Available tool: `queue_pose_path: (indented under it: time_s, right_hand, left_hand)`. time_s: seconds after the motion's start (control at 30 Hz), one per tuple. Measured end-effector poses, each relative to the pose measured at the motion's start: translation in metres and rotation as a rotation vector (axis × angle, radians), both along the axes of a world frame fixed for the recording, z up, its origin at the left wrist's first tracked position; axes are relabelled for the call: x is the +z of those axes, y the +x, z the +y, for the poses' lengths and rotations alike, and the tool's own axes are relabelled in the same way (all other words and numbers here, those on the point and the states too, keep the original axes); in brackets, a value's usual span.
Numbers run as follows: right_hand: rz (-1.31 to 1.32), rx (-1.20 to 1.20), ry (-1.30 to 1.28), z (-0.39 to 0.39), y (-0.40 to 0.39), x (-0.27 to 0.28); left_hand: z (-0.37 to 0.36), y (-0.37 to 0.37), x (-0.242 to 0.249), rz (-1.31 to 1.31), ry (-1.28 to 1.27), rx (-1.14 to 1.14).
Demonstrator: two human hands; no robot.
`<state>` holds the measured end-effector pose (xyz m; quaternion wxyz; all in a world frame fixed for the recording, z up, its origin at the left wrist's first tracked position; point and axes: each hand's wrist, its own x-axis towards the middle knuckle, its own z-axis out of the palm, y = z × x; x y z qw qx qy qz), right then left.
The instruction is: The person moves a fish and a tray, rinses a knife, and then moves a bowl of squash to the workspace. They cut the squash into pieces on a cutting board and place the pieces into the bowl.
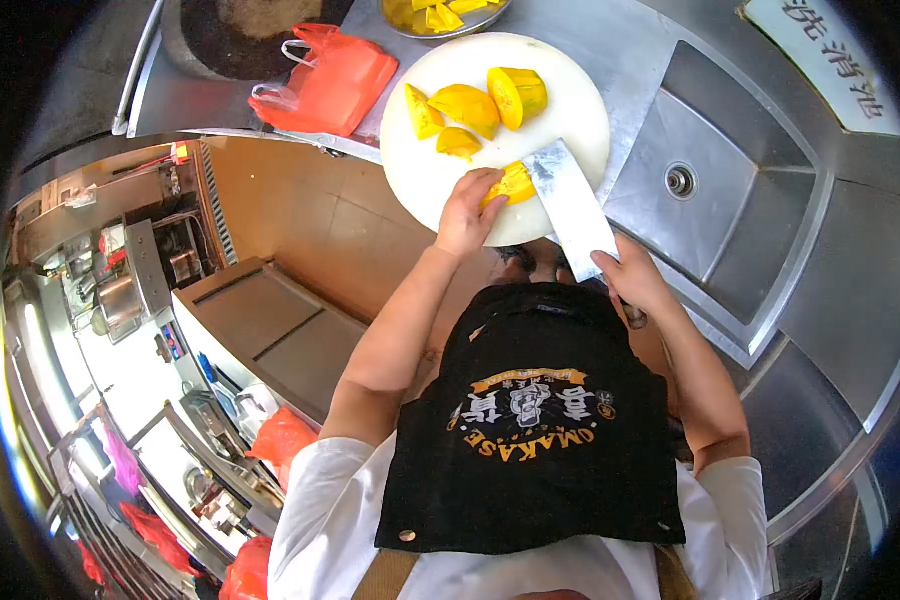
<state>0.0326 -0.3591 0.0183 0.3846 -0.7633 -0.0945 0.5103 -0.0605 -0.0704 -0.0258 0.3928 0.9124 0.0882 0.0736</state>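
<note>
My left hand (467,210) is closed on a yellow pumpkin piece (511,184) near the front of a round white cutting board (580,110). In my right hand (630,273) is a cleaver (573,205), its broad blade angled up and left so that the far end overlaps the right end of that piece. Beyond it on the board lie several more pumpkin pieces: a thick chunk (518,97), a rounded chunk (466,109), a wedge (423,112) and a smaller piece (458,142).
Left of the board lies a red plastic bag (332,82) on the steel counter (610,40). A metal bowl (445,33) with cut yellow pieces stands behind the board. To the right is a steel sink (690,215) with a drain, and a sign (830,60) stands behind it.
</note>
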Motion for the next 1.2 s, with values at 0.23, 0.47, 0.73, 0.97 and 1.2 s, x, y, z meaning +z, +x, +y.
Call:
queue_pose_path:
  time_s: [0.23, 0.47, 0.73, 0.97, 1.2]
  right_hand:
    - [-0.126, 0.075, -0.082, 0.03, 0.009, -0.013]
    - [-0.175, 0.173, -0.109, 0.037, 0.009, -0.013]
    - [0.003, 0.219, -0.22, 0.076, 0.009, 0.02]
    - [-0.297, 0.286, -0.051, 0.067, -0.021, -0.024]
    - [-0.428, 0.425, -0.141, 0.084, -0.041, -0.029]
  left_hand:
    - [0.005, -0.002, -0.013, -0.003, -0.138, -0.003]
    - [-0.003, -0.009, -0.015, -0.033, 0.224, 0.082]
    - [-0.013, -0.02, -0.016, 0.185, 0.387, 0.116]
    - [-0.018, -0.02, -0.01, 0.279, 0.358, 0.173]
    - [-0.031, -0.017, -0.021, 0.307, 0.38, 0.322]
